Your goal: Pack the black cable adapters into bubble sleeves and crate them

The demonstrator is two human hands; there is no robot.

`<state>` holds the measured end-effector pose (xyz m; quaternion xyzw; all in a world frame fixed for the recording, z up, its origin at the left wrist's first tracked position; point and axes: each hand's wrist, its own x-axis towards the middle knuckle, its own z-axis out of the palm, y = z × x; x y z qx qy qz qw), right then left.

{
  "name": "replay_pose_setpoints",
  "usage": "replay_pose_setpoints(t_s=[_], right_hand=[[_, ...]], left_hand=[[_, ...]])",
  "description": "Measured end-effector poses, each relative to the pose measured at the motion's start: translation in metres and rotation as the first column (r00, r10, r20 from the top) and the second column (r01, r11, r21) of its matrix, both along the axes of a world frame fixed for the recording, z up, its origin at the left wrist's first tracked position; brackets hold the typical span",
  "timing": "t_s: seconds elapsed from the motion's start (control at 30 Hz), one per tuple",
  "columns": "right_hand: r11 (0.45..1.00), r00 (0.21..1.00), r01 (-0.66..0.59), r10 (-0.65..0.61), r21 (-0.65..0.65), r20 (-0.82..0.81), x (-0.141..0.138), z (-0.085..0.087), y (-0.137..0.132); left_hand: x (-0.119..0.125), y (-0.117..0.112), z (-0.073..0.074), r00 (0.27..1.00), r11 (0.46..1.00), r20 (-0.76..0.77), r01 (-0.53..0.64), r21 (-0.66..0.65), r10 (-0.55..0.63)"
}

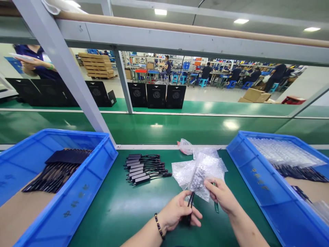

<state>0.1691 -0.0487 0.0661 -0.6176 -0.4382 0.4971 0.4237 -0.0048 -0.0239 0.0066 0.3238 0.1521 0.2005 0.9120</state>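
My left hand [180, 212] is closed around the cable end of a black adapter [191, 199], whose body sits partly inside a bubble-wrap bag [202, 175]. My right hand [222, 195] pinches the lower edge of that bag. Under the bag lies a small pile of more bubble-wrap bags [182, 171]. A row of several black adapters with cables [144, 168] lies on the green mat [123, 209] to the left of my hands. A beaded bracelet is on my left wrist.
A blue bin [84, 192] at left holds a stack of black adapters on cardboard. A blue bin [257, 181] at right holds bagged adapters. A green conveyor [180, 128] runs behind, with black boxes [156, 96] standing beyond it. A grey frame post [66, 68] slants at left. People work in the background.
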Motion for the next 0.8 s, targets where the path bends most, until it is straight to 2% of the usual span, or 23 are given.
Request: replay_pose_setpoints(t_s=[0.07,0.13,0.27,0.4,0.47,0.6,0.73,0.8], right_hand=[[0.996,0.997,-0.069,0.067,-0.058,-0.027,0.001,0.006,-0.002],[0.979,0.986,-0.165,0.159,-0.118,-0.052,-0.002,0.012,-0.005],[0.967,0.973,-0.223,0.212,-0.126,-0.091,-0.013,0.015,-0.010],[0.938,0.939,-0.343,0.341,-0.057,-0.038,-0.025,0.012,-0.012],[0.954,0.954,-0.301,0.301,-0.002,-0.002,-0.028,0.010,-0.011],[0.997,0.999,-0.050,0.051,0.066,-0.010,-0.029,0.005,-0.006],[0.999,0.997,-0.033,0.032,-0.010,-0.069,-0.028,-0.004,-0.004],[1.000,0.999,-0.014,0.014,-0.007,-0.041,-0.031,-0.009,-0.006]], left_hand=[[0.000,0.000,-0.003,0.997,0.998,0.056,0.053,-0.042,-0.051],[0.000,0.000,-0.003,0.994,0.996,0.096,0.059,-0.063,-0.053],[-0.002,0.001,0.002,0.987,0.994,0.145,0.084,-0.065,-0.074],[-0.002,0.001,0.006,0.996,0.992,0.065,-0.052,-0.117,0.060],[-0.001,-0.001,0.008,0.995,0.987,0.017,-0.095,-0.132,0.098],[0.000,-0.005,0.015,0.994,0.987,0.003,-0.105,-0.123,0.106],[-0.001,-0.008,0.020,0.997,0.993,0.007,-0.074,-0.095,0.075],[0.000,-0.009,0.019,0.995,0.991,0.003,-0.101,-0.088,0.101]])
